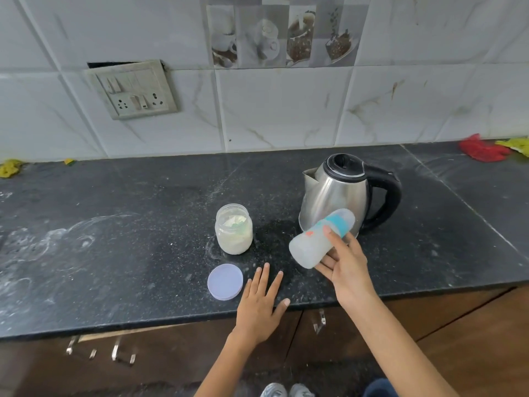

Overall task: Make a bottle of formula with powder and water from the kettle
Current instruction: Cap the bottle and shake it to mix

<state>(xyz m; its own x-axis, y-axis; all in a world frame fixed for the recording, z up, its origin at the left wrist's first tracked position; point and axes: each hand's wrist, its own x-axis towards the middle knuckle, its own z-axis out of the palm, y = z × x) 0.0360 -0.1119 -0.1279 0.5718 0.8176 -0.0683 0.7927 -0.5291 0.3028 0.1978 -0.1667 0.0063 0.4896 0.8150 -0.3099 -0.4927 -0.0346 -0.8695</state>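
Bottle (320, 239) sits tilted in my right hand (345, 267), thumb over its side and fingers curled beneath, capped teal end pointing far-right toward the kettle (340, 193); its cloudy wall hides whatever is inside. My left hand (262, 299) lies flat on the counter (114, 253), fingers straight and spread, gripping nothing. Left of the bottle stands one uncapped jar (234, 229), over half full of pale powder. Its round lilac lid (225, 281) lies flat nearer me, just left of my left fingers. One steel kettle stands far-right, lid down, spout left, handle right. The counter's near edge runs under my wrists; bare dark stone spreads left, smeared white.
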